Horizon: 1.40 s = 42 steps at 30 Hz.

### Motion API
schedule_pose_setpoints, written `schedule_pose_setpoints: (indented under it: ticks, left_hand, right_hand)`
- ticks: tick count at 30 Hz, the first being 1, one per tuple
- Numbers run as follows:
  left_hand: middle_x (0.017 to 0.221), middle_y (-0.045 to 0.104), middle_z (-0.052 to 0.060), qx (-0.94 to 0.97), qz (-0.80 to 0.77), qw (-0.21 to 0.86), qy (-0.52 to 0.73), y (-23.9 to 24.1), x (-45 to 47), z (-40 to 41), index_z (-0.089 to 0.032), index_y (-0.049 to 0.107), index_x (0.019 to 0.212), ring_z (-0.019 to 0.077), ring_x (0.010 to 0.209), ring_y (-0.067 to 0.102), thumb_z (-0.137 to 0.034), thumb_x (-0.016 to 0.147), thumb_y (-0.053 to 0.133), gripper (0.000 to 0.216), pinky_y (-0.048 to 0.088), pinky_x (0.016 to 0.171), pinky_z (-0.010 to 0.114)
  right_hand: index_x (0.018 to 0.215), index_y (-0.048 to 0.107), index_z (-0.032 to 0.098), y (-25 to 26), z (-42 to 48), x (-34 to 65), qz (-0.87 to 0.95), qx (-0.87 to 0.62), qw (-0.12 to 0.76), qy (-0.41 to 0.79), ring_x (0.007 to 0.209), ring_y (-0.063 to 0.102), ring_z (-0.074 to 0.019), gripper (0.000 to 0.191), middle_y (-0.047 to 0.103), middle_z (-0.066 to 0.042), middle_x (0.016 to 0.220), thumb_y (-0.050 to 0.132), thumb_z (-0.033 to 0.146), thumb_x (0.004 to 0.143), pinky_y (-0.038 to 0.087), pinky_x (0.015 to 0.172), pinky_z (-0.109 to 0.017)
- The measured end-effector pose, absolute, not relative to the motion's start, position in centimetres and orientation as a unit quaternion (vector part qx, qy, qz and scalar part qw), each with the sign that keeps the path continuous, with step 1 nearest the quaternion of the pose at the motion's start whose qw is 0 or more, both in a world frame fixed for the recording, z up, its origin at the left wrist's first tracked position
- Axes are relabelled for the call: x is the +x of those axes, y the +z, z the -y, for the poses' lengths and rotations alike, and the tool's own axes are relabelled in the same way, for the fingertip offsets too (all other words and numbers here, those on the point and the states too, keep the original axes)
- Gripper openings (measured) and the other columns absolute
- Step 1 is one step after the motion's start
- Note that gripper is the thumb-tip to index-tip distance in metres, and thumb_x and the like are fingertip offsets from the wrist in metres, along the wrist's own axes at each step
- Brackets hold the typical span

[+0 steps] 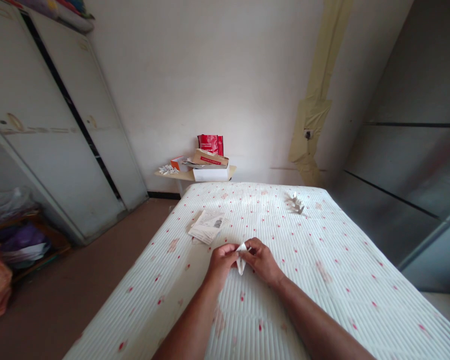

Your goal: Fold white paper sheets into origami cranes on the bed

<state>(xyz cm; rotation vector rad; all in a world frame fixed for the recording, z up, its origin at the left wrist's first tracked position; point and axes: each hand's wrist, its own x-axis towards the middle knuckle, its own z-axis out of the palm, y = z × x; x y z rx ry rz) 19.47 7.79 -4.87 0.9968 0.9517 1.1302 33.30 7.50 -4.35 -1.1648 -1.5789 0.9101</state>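
Paper, folded into a small white piece with a pointed near end, sits between the left hand and the right hand. Both hands are narrow, each pinching it between thumb and fingers, the left hand on its left side and the right hand on its right. They are over the middle of a bed with a ribbed white cover dotted in red.

Just beyond the left hand lies a small stack of printed sheets, slightly fanned, the top one with a dark picture. Farther off to the right, a cluster of small folded pieces rests on the cover.

Past the far edge of the bed, a low counter holds a pile of white pieces at its left end, then an orange-and-white box, a white box with a brown box on top, and a red bag behind. Pale cabinets stand on the left; yellow tape runs down the far wall around a socket.
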Motion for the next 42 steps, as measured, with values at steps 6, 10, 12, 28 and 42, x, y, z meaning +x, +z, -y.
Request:
schedule_pose_setpoints:
  ticks: [6, 10, 12, 28, 42]
  left_hand:
    - [0.066, 0.065, 0.003, 0.437, -0.415, 0.639, 0.478, -4.4, 19.6, -7.6, -0.012, 0.065, 0.093, 0.0134, 0.057, 0.058, -0.025, 0.057, 0.069, 0.039, 0.043, 0.055, 0.024]
    - [0.065, 0.065, 0.002, 0.434, -0.413, 0.639, 0.482, -4.9, 19.8, -7.9, -0.011, 0.062, 0.098, 0.0119, 0.056, 0.057, -0.016, 0.051, 0.067, 0.047, 0.041, 0.055, 0.021]
    - [0.065, 0.064, 0.001, 0.428, -0.414, 0.643, 0.482, -5.1, 19.8, -8.0, -0.011, 0.061, 0.1, 0.0115, 0.056, 0.056, -0.014, 0.05, 0.065, 0.05, 0.04, 0.055, 0.021]
    - [0.074, 0.067, 0.003, 0.415, -0.36, 0.693, 0.466, -5.8, 19.6, -8.2, -0.012, 0.055, 0.107, 0.0146, 0.067, 0.06, -0.005, 0.048, 0.061, 0.06, 0.04, 0.062, 0.024]
    - [0.079, 0.064, 0.003, 0.409, -0.355, 0.7, 0.465, -5.1, 19.6, -7.6, -0.015, 0.052, 0.114, 0.0113, 0.065, 0.056, -0.012, 0.053, 0.065, 0.062, 0.038, 0.061, 0.023]
  right_hand:
    - [0.063, 0.06, 0.019, -4.2, -7.6, 33.4, 0.684, -0.434, 0.487, 0.326, 0.068, 0.05, -0.013, 0.018, 0.049, 0.0, 0.068, 0.056, 0.028, 0.078, 0.04, 0.064, -0.024]
    - [0.057, 0.056, 0.018, -4.5, -7.6, 33.3, 0.673, -0.436, 0.506, 0.317, 0.065, 0.048, -0.0124, 0.023, 0.045, 0.001, 0.064, 0.056, 0.028, 0.078, 0.038, 0.061, -0.023]
    - [0.057, 0.055, 0.018, -4.7, -7.7, 33.2, 0.67, -0.432, 0.514, 0.318, 0.064, 0.048, -0.0122, 0.023, 0.045, 0.001, 0.064, 0.057, 0.029, 0.078, 0.038, 0.06, -0.023]
    - [0.056, 0.052, 0.018, -5.3, -8.0, 33.3, 0.677, -0.437, 0.528, 0.267, 0.064, 0.047, -0.0121, 0.022, 0.044, 0.001, 0.065, 0.056, 0.024, 0.077, 0.038, 0.059, -0.024]
    - [0.05, 0.039, 0.018, -5.3, -8.0, 33.4, 0.681, -0.49, 0.48, 0.256, 0.057, 0.04, -0.0102, 0.029, 0.038, 0.003, 0.058, 0.053, 0.026, 0.074, 0.03, 0.054, -0.022]
